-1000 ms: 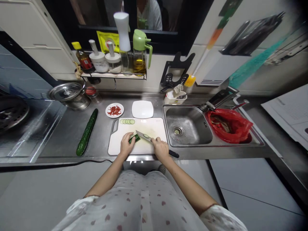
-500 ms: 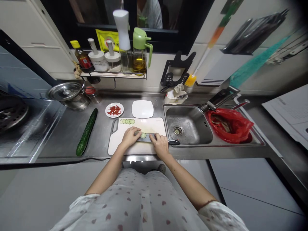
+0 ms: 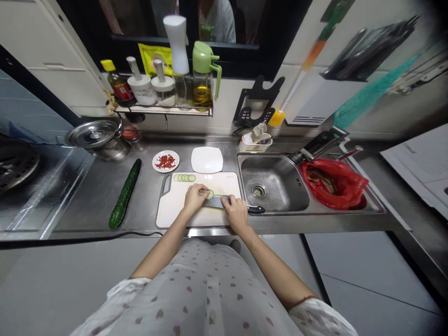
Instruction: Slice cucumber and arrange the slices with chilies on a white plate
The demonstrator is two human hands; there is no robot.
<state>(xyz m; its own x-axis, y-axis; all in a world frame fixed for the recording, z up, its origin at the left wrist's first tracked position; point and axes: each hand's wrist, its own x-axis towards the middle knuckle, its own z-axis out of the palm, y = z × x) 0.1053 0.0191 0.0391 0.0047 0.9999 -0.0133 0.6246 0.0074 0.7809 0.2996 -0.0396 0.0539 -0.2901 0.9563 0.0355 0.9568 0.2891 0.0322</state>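
Note:
Over the white cutting board [image 3: 175, 212], my left hand [image 3: 194, 199] pinches a round cucumber slice [image 3: 210, 194] between thumb and fingertips. The slice is at the upper edge of the knife blade [image 3: 214, 201]. My right hand [image 3: 236, 213] is closed on the kitchen knife, with fingers over the blade and the black handle [image 3: 256, 209] sticking out to the right past the board. A row of overlapping cucumber slices [image 3: 184, 178] lies at the board's upper left. To the left of the board a whole cucumber [image 3: 125, 193] rests on the counter.
Behind the board stand a plate of chopped red pieces [image 3: 165, 161] and a white square dish [image 3: 206, 160]. The sink [image 3: 273, 182] is at the right, with a red plastic bag [image 3: 334, 184] beyond it. A lidded pot [image 3: 99, 140] and a bottle shelf [image 3: 164, 110] are at the back.
My left hand has moved slightly right and now pinches the cucumber slice, which was lying on the blade and is now at its upper edge. The knife has shifted slightly right.

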